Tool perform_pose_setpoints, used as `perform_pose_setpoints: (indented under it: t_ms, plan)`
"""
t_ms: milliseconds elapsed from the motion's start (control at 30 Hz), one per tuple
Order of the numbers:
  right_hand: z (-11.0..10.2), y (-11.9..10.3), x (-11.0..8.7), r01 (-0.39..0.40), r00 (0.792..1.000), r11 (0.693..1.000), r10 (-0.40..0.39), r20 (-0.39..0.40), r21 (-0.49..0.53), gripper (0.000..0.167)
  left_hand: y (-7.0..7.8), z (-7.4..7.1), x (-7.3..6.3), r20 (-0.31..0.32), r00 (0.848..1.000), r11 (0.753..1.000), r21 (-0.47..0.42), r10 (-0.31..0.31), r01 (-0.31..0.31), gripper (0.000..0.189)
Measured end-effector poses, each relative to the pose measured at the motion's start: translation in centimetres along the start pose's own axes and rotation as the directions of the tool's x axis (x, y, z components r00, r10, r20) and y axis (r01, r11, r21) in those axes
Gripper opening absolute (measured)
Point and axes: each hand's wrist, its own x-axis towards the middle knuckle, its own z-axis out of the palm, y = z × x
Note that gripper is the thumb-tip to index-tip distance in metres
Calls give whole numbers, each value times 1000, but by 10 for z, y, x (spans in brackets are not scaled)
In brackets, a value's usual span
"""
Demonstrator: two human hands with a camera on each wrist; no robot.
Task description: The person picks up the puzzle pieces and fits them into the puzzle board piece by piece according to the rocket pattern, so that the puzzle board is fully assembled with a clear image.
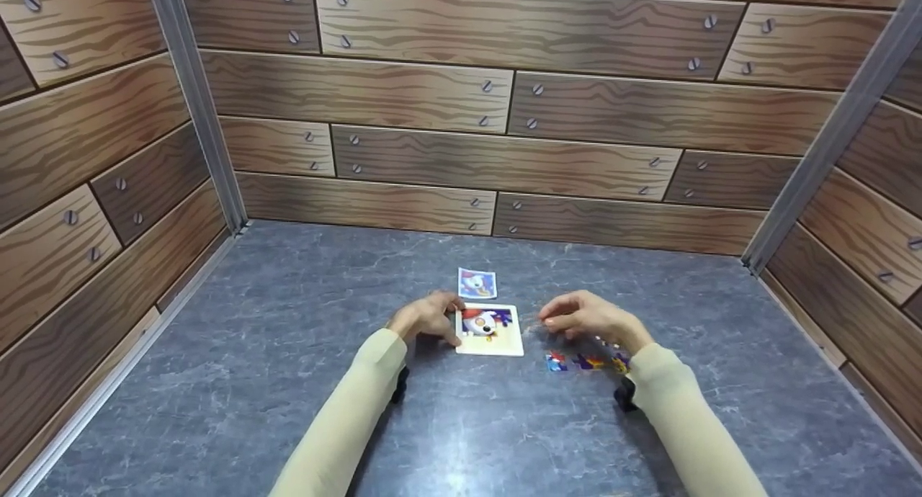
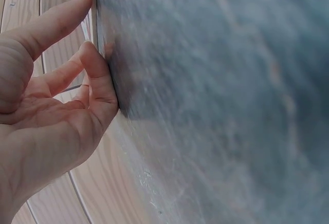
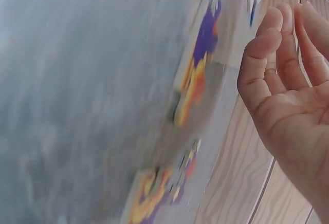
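Observation:
A pale puzzle board [image 1: 490, 346] lies flat on the table, with part of a picture of a white-faced, red-topped figure fitted in its upper portion. At the board's left edge is my left hand [image 1: 426, 317], thumb and a finger holding that side. The left wrist view shows its other fingers bent against the tabletop. My right hand [image 1: 592, 317] hovers to the right of the board, fingers loosely bent; nothing shows between its fingertips. Under and in front of it lie loose puzzle pieces: a blue-red one [image 1: 556, 361], a purple-orange one [image 3: 198, 62] and a yellow-purple one [image 1: 620, 363].
Behind the board lies a picture card [image 1: 477, 284] with a similar figure. The grey marbled tabletop [image 1: 324, 281] meets wood-patterned walls [image 1: 403, 151] at the back and both sides, with metal strips [image 1: 205, 115] at the corners.

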Motion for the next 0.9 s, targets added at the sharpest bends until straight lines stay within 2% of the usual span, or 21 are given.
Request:
perform_pose_setpoints:
  t_ms: [200, 533, 900]
  plan:
    - [-12, 6, -9, 6, 1000, 999, -7, -12, -35, 41, 1, -1, 2, 15, 1000, 999, -40, -28, 29, 59]
    - [-29, 17, -24, 11, 998, 991, -19, -59, -136, 31, -1, 1, 1, 17, 999, 997, -66, -41, 43, 61]
    - [-47, 29, -41, 72, 997, 972, -80, -23, -223, 23, 0, -1, 0, 6, 999, 998, -53, -32, 32, 59]
